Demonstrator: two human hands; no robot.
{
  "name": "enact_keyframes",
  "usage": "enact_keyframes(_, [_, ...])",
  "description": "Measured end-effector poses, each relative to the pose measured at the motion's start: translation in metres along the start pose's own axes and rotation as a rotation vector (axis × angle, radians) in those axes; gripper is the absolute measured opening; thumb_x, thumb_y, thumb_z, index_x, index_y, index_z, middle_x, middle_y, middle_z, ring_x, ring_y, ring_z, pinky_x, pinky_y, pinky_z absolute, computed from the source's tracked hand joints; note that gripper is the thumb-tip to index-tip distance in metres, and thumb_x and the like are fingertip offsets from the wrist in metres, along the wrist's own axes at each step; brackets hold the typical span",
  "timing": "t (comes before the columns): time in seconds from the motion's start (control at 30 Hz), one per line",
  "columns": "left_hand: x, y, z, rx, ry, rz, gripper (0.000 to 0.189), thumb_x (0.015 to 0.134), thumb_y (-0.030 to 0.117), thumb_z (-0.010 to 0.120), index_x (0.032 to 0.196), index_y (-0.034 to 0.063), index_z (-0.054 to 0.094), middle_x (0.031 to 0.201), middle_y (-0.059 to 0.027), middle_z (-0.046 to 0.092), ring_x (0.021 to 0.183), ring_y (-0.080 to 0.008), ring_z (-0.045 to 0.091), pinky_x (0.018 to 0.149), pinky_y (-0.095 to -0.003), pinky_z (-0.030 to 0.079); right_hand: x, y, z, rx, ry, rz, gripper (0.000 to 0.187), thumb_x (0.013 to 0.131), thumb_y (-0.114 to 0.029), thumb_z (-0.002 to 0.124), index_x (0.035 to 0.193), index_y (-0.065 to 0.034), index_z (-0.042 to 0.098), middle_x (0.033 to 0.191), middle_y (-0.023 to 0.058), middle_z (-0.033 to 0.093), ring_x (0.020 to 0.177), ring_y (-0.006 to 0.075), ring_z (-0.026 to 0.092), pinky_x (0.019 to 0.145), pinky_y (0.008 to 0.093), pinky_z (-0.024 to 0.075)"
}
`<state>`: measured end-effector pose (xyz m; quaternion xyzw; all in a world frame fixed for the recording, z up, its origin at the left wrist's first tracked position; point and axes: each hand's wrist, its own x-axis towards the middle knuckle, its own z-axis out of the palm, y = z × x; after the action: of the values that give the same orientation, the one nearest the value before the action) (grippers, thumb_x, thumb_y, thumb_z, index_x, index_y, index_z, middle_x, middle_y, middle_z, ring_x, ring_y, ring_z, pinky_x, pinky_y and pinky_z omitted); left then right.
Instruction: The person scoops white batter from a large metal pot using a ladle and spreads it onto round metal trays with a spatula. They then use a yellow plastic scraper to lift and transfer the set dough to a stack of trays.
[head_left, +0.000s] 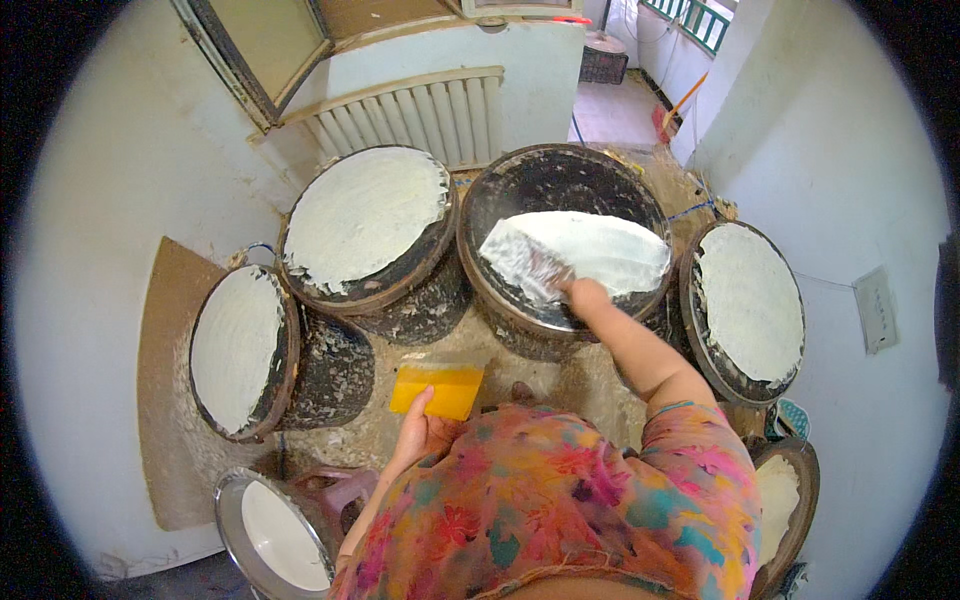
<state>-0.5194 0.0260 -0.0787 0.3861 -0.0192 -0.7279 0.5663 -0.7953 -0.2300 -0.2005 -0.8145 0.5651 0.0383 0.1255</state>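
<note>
My right hand (589, 298) grips a flat spreader (531, 260), blurred and smeared with white, over the round black griddle (559, 176) in front of me. A wet white batter layer (607, 247) covers the near part of that griddle; its far part is dark and bare. My left hand (426, 429) holds a flat yellow scraper (439, 388) before my body, thumb on top, apart from the griddles. Left of the middle griddle, another black griddle (379, 289) carries a nearly full white batter sheet (367, 217).
More batter-coated griddles stand at left (232, 352), right (750, 300) and lower right (776, 495). At lower left is a metal basin (229, 499) of white batter beside a pink plastic stool (337, 487). A radiator (420, 112) and an open window (262, 52) lie beyond.
</note>
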Motion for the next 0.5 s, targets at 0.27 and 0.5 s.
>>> enact_keyframes(0.27, [-0.006, 0.013, -0.03, -0.06, 0.117, 0.028, 0.039, 0.084, 0.025, 0.048, 0.116, 0.0051, 0.042, 0.116, -0.009, 0.05, 0.107, -0.0244, 0.047, 0.091, -0.0351, 0.036, -0.068, 0.157, -0.002, 0.166, 0.288, 0.478, 0.043, 0.069, -0.003, 0.058, 0.11, -0.0154, 0.057, 0.087, 0.0142, 0.063, 0.077, 0.0314, 0.06, 0.069, 0.0379, 0.0465])
enact_keyframes(0.5, [-0.001, 0.007, -0.027, -0.066, -0.069, 0.107, 0.034, 0.085, 0.025, 0.046, 0.111, 0.0037, 0.046, 0.109, -0.0079, 0.054, 0.1, -0.0225, 0.05, 0.086, -0.0336, 0.039, -0.008, 0.055, 0.013, 1.64, 0.028, 0.477, 0.04, 0.072, -0.004, 0.061, 0.11, -0.0126, 0.056, 0.068, 0.0015, 0.055, 0.048, 0.0083, 0.045, 0.044, 0.0212, 0.0371])
